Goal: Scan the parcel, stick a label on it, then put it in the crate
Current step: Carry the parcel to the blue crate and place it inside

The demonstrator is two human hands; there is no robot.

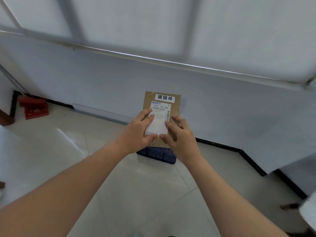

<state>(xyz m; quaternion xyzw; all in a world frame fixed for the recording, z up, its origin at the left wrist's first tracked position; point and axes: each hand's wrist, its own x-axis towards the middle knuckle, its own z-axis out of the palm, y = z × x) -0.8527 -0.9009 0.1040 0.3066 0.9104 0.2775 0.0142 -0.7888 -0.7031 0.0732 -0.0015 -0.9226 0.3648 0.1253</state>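
Pale tiled floor, white wall: both hands, left hand and right hand, grip labelled parcel above blue crate; next likely lowering it in.

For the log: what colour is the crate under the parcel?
Dark blue, with a lattice wall; the crate shows in the head view.

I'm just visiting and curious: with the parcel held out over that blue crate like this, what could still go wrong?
1. The parcel is held only by fingertips of the left hand and right hand; it could slip early.
2. Little of the blue crate shows beneath the parcel, so a drop might catch the rim or land on the floor tiles.
3. Fingers press on the shipping label; it could smudge or crease.
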